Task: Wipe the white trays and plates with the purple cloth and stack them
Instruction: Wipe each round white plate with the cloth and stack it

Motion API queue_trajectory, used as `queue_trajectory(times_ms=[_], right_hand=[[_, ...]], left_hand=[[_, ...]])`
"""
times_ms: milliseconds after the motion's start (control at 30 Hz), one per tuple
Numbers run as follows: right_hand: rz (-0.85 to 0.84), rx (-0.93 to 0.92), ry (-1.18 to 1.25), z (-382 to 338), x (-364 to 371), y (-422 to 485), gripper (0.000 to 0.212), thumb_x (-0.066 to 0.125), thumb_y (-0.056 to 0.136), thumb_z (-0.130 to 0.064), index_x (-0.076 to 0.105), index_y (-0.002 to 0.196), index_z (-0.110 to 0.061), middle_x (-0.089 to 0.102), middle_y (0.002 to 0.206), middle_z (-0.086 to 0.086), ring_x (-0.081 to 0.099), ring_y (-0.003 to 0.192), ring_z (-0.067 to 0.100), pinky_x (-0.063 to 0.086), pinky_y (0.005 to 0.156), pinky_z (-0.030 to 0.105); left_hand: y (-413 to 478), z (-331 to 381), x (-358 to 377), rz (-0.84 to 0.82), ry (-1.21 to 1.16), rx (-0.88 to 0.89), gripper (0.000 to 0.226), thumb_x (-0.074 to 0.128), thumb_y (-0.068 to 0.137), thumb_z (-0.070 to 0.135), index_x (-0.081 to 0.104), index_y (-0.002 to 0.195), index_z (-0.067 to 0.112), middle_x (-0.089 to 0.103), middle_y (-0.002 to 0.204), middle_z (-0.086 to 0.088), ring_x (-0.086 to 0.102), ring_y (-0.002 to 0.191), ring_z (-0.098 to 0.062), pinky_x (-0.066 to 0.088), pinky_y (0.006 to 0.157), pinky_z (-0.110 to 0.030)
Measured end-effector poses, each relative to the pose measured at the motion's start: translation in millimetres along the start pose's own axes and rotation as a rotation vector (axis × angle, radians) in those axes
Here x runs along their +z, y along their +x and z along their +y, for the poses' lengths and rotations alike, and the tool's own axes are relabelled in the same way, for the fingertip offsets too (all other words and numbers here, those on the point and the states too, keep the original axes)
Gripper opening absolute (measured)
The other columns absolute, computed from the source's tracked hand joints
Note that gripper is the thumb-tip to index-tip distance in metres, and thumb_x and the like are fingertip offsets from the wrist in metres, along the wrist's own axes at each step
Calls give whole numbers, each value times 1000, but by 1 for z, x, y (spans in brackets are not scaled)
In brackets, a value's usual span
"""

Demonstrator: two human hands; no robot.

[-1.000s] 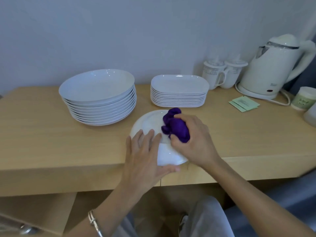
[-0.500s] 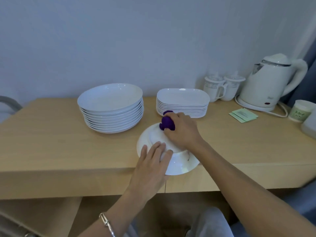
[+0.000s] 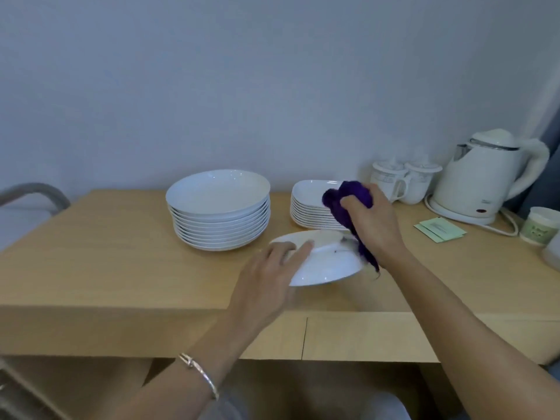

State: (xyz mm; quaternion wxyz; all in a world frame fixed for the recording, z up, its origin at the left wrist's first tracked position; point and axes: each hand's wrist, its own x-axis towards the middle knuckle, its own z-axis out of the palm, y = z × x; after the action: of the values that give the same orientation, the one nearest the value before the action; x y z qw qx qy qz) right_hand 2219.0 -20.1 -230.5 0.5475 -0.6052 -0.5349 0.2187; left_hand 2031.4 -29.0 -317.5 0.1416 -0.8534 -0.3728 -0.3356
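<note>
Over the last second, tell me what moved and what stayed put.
The right hand lifted the purple cloth off the upturned plate and now holds it bunched above the plate's far edge. The left hand shifted from pressing the plate's base to a grip on its near rim, tilting it up. The round plate stack, tray stack and kettle stayed put.

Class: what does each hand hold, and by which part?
Left hand grips the upturned round white plate at its near-left rim; right hand clutches the bunched purple cloth around its middle.
</note>
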Motion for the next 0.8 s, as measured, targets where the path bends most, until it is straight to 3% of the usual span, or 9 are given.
queue_trajectory(times_ms=[67, 167, 233, 333, 400, 467, 600, 700, 800], right_hand=[[84, -35, 142, -31, -11, 5, 24, 55, 83, -16, 53, 99, -32, 64, 77, -15, 58, 57, -8, 42, 49, 9], [107, -144, 218, -67, -15, 2, 26, 55, 80, -14, 52, 96, -34, 69, 82, -6, 62, 63, -1, 43, 52, 14], [92, -179, 227, -75, -12, -1, 28, 55, 79, -11, 53, 96, -34, 70, 84, -4, 60, 62, 3, 42, 53, 14], [42, -170, 214, -69, 0, -2, 29, 55, 78, -10, 55, 97, -32, 71, 84, -1, 62, 63, 7, 41, 53, 17], [3, -144, 197, -61, 12, 0, 30, 57, 77, -13, 56, 100, -31, 71, 86, -1, 65, 70, 9, 42, 54, 18], [-32, -121, 161, -54, 24, 1, 31, 58, 76, -17, 57, 103, -34, 70, 91, -2, 65, 76, 9, 43, 58, 20], [-100, -104, 123, -51, 46, 0, 27, 58, 76, -20, 56, 90, -42, 67, 93, -5, 63, 75, 13, 42, 53, 24], [-137, -104, 127, -53, 58, -1, 23, 58, 76, -17, 55, 80, -40, 67, 84, -9, 62, 73, 11, 45, 46, 24], [-170, -86, 136, -49, 67, 0, 21, 60, 73, -23, 57, 84, -40, 67, 87, -11, 63, 79, 10, 51, 59, 25]], left_hand=[[22, -8, -16, 121, -164, -186, 56, 46, 76, 15, 44, 129, 31, 66, 105, -5, 64, 88, -28, 52, 65, -32], [51, -17, -38, 310, -484, -569, 34, 41, 97, 24, 56, 126, 27, 68, 99, 1, 59, 88, -17, 45, 73, -27], [68, -23, -53, 413, -678, -763, 29, 41, 101, 21, 57, 125, 21, 60, 92, 14, 53, 86, -5, 38, 74, -22], [86, -41, -71, 554, -966, -971, 36, 39, 98, 10, 48, 129, 27, 54, 97, 20, 54, 100, -14, 44, 81, -27], [94, -59, -80, 562, -1164, -1057, 49, 34, 91, 2, 43, 132, 27, 55, 109, 10, 54, 106, -21, 55, 78, -43], [97, -75, -89, 520, -1303, -1128, 56, 30, 88, 0, 39, 137, 27, 51, 124, -2, 54, 105, -30, 57, 61, -53], [92, -102, -91, 535, -1338, -1242, 53, 30, 93, 2, 32, 141, 23, 46, 128, -9, 56, 93, -30, 56, 50, -49], [86, -116, -85, 597, -1358, -1315, 52, 30, 92, -1, 32, 140, 18, 45, 129, -12, 55, 103, -35, 54, 44, -47], [84, -124, -78, 610, -1312, -1359, 56, 31, 89, -6, 28, 140, 18, 42, 129, -10, 51, 108, -35, 55, 46, -51]])
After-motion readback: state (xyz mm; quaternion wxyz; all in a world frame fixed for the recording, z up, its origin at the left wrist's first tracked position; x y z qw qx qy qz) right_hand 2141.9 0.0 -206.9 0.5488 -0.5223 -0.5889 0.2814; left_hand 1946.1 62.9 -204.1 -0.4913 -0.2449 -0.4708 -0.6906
